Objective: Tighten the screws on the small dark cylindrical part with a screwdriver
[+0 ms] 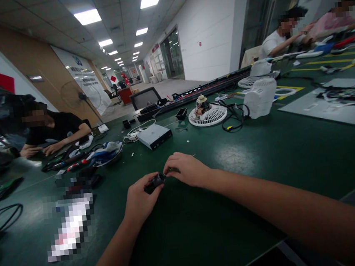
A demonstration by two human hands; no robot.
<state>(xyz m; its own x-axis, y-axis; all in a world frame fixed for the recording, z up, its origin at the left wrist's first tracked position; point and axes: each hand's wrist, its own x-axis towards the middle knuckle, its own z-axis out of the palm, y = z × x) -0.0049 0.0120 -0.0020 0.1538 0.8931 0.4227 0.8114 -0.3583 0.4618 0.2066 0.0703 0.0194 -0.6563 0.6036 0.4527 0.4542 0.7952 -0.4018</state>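
Note:
My left hand is closed around a small dark cylindrical part, its round end turned toward my other hand. Close by on the right, my right hand pinches at that end, fingertips together. Something thin and small seems to be between those fingers, too small to name. Both hands are above the green table mat. Beyond them sits a silver box-shaped drive with a white cable behind it.
A white fan grille with its motor, a white plastic housing and black cables lie farther back. To the left are a bowl of tools and a blurred-out bright screen. Other people sit at the far left and far right.

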